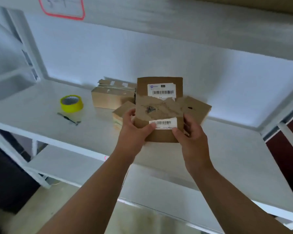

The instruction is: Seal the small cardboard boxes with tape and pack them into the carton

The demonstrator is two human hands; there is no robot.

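Gripping the small cardboard box, left hand and right hand.

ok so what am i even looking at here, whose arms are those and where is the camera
There is no machine here. This is one picture from a camera worn on a person's head, looking forward and down at their own bare arms. The left hand and the right hand together hold up a flat brown cardboard box with two barcode labels, with the thumbs on its front. Below it is a white table. On the table sit a yellow roll of tape, a thin dark tool just in front of it, and other brown cardboard boxes behind the held one.
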